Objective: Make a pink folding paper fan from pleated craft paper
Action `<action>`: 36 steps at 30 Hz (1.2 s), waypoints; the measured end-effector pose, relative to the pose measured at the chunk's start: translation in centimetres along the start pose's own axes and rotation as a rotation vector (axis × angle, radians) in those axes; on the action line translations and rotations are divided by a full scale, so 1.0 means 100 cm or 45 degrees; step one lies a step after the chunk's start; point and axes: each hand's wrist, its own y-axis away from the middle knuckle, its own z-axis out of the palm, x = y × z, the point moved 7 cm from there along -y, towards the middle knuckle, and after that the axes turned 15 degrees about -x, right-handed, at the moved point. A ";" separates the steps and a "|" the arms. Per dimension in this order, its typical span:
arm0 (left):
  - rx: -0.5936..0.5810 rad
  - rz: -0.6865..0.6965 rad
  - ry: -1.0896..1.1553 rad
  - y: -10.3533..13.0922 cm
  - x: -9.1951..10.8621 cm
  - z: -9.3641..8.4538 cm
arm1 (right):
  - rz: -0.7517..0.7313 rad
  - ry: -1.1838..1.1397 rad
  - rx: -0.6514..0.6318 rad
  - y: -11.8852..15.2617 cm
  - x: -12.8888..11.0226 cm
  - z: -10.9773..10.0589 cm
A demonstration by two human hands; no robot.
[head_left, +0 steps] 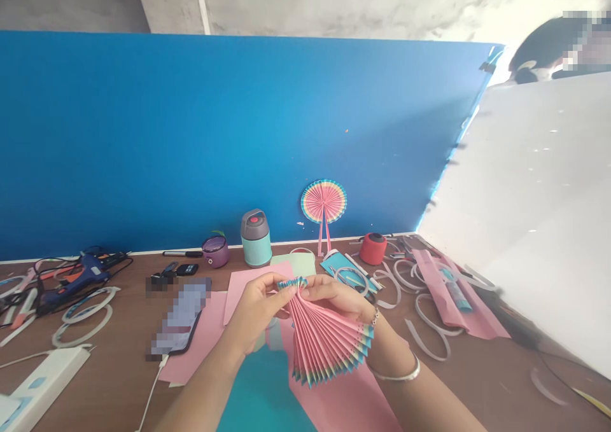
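A pleated paper fan (329, 340), pink with yellow and blue edges, hangs between my hands above the desk. My left hand (262, 308) pinches its gathered end from the left. From the right, my right hand (334, 295) closes on the same gathered part, its fingers partly behind the pleats. The fan's free edge spreads out downward toward me and to the right. Beneath it lie pink paper (348, 400) and teal paper (267, 394). A finished round fan (324, 202) in the same colours leans against the blue partition on two pink strips.
On the left are a phone (179, 320), a blue glue gun (86, 276) and a power strip (48, 387). A turquoise flask (256, 241) and purple cup (216, 252) stand at the back. Right: a red round object (373, 249), curled white strips (432, 327), pink paper scraps (443, 292).
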 end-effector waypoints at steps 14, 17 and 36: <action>-0.044 -0.009 -0.002 -0.002 -0.002 0.002 | 0.067 0.020 0.009 0.002 0.000 0.002; -0.041 -0.012 -0.006 -0.002 -0.003 0.001 | 0.073 0.020 -0.024 0.002 0.001 0.001; 0.136 0.106 0.346 -0.001 -0.021 0.014 | -0.168 0.024 0.149 0.002 -0.012 -0.009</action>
